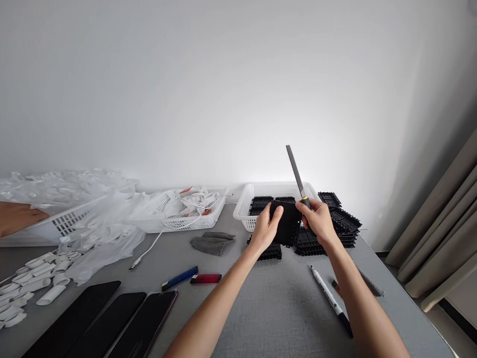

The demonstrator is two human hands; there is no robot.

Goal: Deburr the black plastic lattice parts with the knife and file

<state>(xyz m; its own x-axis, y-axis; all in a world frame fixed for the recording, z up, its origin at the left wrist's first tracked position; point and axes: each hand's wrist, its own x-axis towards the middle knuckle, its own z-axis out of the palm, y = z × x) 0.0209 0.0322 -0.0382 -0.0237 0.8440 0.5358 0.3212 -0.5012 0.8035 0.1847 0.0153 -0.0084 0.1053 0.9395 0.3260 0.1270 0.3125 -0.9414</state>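
My left hand [265, 227] grips the left edge of a flat black plastic panel [287, 223], held upright above the grey table [276, 308]. My right hand [317, 221] is closed round the handle of a grey metal file [296, 174], whose blade points up and to the left above the panel. Its handle has a yellow band. Both hands hover in front of a white basket [246, 201] holding more black panels.
Stacks of black panels [345, 221] lie right of the basket. A marker pen [330, 298], a blue pen [179, 278], a red lighter [205, 279], grey cloths [212, 242] and three dark phones [108, 323] lie on the table. White baskets, clear plastic bags and white tubes fill the left. Another person's hand [17, 216] shows at far left.
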